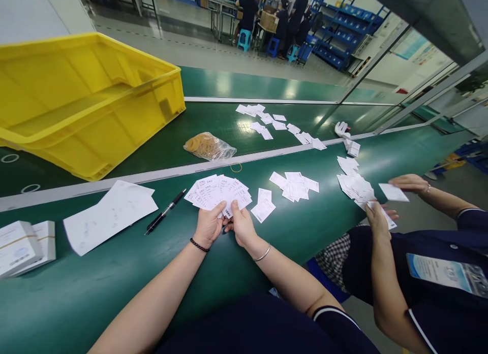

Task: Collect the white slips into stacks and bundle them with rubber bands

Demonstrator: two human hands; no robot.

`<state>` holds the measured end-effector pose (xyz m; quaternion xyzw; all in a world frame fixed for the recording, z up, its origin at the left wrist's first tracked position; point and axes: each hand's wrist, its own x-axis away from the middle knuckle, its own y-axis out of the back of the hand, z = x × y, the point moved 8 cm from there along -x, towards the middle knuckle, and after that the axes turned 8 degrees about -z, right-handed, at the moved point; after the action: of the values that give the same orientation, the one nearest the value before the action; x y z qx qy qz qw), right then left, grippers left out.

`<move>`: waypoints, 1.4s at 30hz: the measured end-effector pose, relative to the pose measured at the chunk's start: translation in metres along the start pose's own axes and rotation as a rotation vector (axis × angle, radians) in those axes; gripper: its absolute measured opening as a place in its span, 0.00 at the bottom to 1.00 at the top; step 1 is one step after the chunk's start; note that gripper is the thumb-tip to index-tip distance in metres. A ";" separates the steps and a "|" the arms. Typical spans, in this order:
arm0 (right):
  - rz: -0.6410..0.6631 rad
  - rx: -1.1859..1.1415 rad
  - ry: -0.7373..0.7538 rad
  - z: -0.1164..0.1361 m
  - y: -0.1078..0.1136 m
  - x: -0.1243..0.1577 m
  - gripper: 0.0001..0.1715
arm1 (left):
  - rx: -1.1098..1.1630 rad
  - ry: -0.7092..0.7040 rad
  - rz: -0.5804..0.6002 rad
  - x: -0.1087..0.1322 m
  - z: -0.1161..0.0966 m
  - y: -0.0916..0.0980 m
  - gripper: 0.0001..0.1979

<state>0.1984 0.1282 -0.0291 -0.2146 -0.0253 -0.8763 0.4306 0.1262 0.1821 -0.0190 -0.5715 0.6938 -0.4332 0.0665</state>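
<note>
A wide fan of white printed cards [213, 190] is spread out just above the green bench top. My left hand [209, 223] grips its lower edge with the thumb on top. Close beside it, my right hand [242, 223] pinches the same fan, thumb over the cards. The fingers beneath are mostly hidden. Right of the fan lie a few loose cards [263, 205] and a messy card pile [294, 186]. To the left rests a black pen [165, 212], lying at a slant.
Paper sheets [110, 217] and banded card stacks [23, 247] lie left. A yellow crate [145, 110], a bag of rubber bands [209, 146] and scattered cards [267, 119] sit behind the rail. At right, a co-worker's hands [377, 219] hold cards beside another card pile [354, 184].
</note>
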 end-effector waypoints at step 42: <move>0.078 1.389 0.439 0.090 0.107 -0.051 0.39 | 0.003 -0.049 -0.102 -0.010 -0.007 0.011 0.26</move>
<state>0.3401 0.1196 0.0174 0.2883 -0.4809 -0.6647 0.4937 0.1172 0.1942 -0.0260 -0.6163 0.6613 -0.4231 0.0620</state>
